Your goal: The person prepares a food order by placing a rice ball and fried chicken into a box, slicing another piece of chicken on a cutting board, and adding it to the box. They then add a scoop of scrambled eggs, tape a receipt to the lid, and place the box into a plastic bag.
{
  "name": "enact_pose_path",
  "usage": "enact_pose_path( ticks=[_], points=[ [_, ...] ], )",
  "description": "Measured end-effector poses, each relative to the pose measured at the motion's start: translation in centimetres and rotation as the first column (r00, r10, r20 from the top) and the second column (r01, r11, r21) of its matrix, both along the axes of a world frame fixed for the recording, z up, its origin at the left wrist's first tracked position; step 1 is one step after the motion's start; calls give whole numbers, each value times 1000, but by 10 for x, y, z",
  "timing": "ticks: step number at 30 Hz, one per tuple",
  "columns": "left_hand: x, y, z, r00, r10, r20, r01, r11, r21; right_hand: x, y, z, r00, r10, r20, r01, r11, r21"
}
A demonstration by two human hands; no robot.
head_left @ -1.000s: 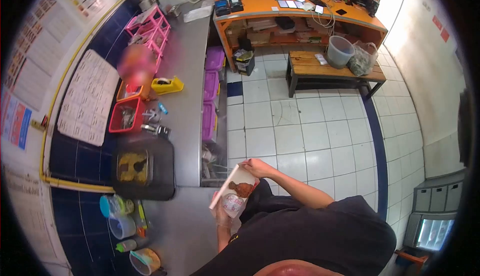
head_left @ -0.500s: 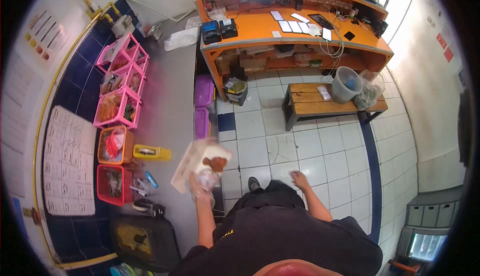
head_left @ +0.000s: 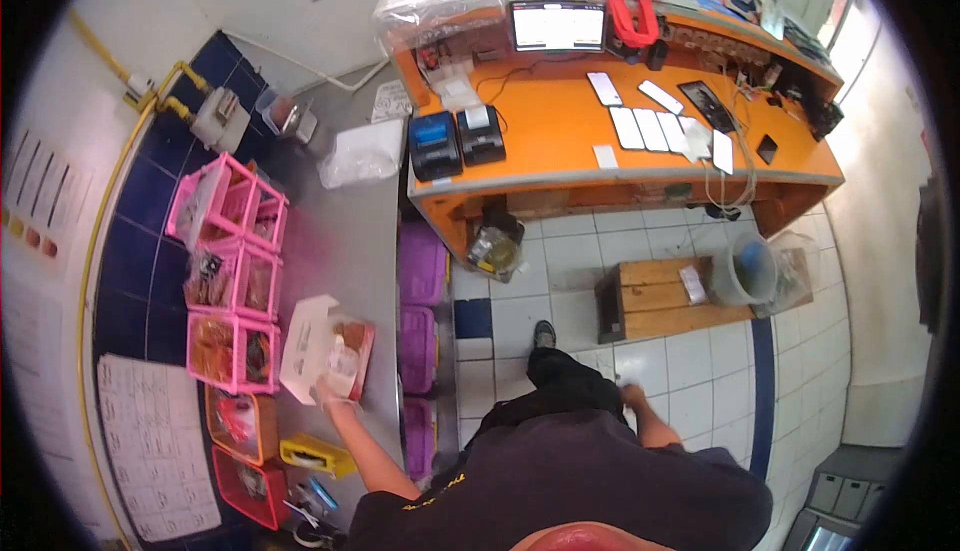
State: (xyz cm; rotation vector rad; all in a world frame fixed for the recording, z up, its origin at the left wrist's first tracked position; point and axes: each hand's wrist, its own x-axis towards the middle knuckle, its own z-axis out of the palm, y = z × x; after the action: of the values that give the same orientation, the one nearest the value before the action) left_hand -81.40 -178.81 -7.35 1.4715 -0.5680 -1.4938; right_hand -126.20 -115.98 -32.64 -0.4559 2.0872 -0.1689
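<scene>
My left hand [head_left: 325, 391] grips the near edge of an open paper food box [head_left: 308, 351] above the grey metal counter [head_left: 345, 226]. Inside it are a brown piece of fried food [head_left: 349, 333] and a whitish wrapped bundle [head_left: 343, 362]. The box's lid stands raised on the left side, close to the pink basket rack [head_left: 232, 351]. Beside my right thigh hangs my right hand [head_left: 631, 396], small and blurred, its fingers not distinct, with the tiled floor beyond it.
Ahead stands an orange desk [head_left: 545, 166] with several phones [head_left: 627, 128], two small black printers [head_left: 435, 146] and a screen [head_left: 558, 26]. A wooden bench [head_left: 650, 296] carries a clear bucket [head_left: 745, 269]. Purple bins [head_left: 418, 349] sit under the counter. A yellow tape dispenser [head_left: 317, 456] lies nearer me.
I have moved forward, closer to the desk. My left hand has carried the food box from beside the counter's edge to over the counter. My right hand has drawn in beside my leg.
</scene>
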Motion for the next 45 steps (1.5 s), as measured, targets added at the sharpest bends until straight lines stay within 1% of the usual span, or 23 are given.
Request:
enact_pose_path(
  ticks=[1, 3, 5, 6, 8, 10, 12, 14, 16, 17, 18, 21, 24, 26, 28, 33, 35, 37, 39, 40, 42, 43, 45],
  points=[
    [-13, 1, 19, 988, 101, 121, -110, 991, 76, -38, -58, -12, 888, -181, -422, 16, 930, -366],
    [-21, 0, 31, 944, 205, 257, -248, 957, 148, -128, -214, 111, 925, -256, -280, 44, 806, -590],
    [-15, 12, -3, 918, 292, 267, -320, 945, 70, -203, -342, 165, 901, -301, -313, 0, 720, -694],
    [-10, 31, -19, 914, 299, 275, -335, 938, 91, -234, -404, 193, 887, -348, -304, -68, 553, -830],
    [-6, 44, -34, 485, 112, 868, -303, 952, 47, -282, -509, 256, 869, -377, -321, -136, 442, -887],
    [-116, 83, 46, 157, 104, 982, -323, 945, -48, -319, -593, 292, 859, -422, -290, -118, 388, -914],
    [-162, 85, 34, -23, 45, 999, -281, 959, -49, -347, -657, 303, 810, -458, -366, -112, 493, -863],
    [-225, 75, 67, 368, 223, 903, -190, 968, -161, -380, -697, 319, 791, -465, -399, -55, 594, -802],
    [-251, 52, 46, 382, 146, 913, -57, 989, -134, -403, -730, 331, 982, -53, -181, -33, 897, -440],
    [-261, 35, 39, 394, 75, 916, 75, 991, -114, -408, -749, 305, 932, -124, -341, -44, 895, -443],
    [-277, 21, 44, 391, 66, 918, 74, 992, -103, -408, -760, 307, 933, -118, -340, -44, 900, -434],
    [-323, -28, 45, 568, -19, 823, 218, 967, -129, -409, -781, 325, 979, -102, 177, 181, 834, -521],
    [-354, -69, 36, 663, -59, 747, 349, 906, -238, -405, -789, 368, 974, 47, 220, 103, 777, -621],
    [-377, -95, 45, 816, -138, 561, 385, 854, -350, -407, -783, 384, 941, 29, 337, 203, 749, -631],
    [-400, -113, 73, 825, -230, 515, 410, 872, -267, -400, -765, 420, 878, 310, 364, 71, 669, -740],
    [-474, -139, 114, 827, -401, 395, 496, 851, -175, -387, -704, 476, 780, 570, 259, -138, 560, -817],
    [-506, -141, 121, 760, -420, 496, 626, 679, -384, -372, -677, 507, 758, 635, 153, -271, 519, -810],
    [-538, -146, 129, 604, -529, 596, 786, 519, -336, -359, -650, 520, 719, 693, 47, -399, 467, -789],
    [-569, -150, 132, 377, -394, 838, 922, 249, -298, -345, -619, 519, 569, 797, -201, -591, 227, -774],
    [-585, -151, 135, 370, -399, 839, 924, 250, -289, -337, -601, 517, 572, 798, -192, -584, 232, -777],
    [-612, -150, 140, 239, -241, 941, 971, 35, -237, -323, -568, 511, 467, 817, -339, -822, 259, -508],
    [-620, -148, 141, 240, -236, 942, 971, 35, -238, -319, -555, 504, 396, 819, -416, -886, 223, -406],
    [-630, -143, 145, -31, -175, 984, 997, 59, 41, -314, -531, 494, 376, 770, -515, -908, 197, -369]
  ],
)
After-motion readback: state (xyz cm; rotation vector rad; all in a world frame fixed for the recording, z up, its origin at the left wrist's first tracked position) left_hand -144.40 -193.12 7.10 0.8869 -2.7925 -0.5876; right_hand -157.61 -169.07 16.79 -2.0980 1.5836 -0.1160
